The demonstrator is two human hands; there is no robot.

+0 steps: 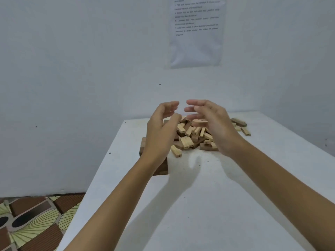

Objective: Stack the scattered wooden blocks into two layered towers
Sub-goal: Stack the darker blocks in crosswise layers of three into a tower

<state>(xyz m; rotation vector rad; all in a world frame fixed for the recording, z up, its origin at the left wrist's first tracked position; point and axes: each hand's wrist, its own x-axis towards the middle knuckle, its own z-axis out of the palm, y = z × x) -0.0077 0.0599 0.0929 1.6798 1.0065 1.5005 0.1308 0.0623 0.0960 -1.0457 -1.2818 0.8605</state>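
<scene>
A heap of several light and dark wooden blocks [192,135] lies at the far end of the white table [199,196]. My left hand [161,131] hovers above the heap's left side, fingers loosely curved, holding nothing. My right hand [213,124] hovers over the heap's right side, fingers spread and relaxed, also empty. The two hands face each other with a small gap between the fingertips. Below my left wrist a low stack of darker blocks [162,168] shows, partly hidden by the arm. One loose light block [176,151] lies at the heap's near edge.
A few stray blocks [242,126] lie at the far right of the table. A printed paper sheet [196,31] hangs on the white wall behind. Patterned floor [32,223] shows beyond the table's left edge.
</scene>
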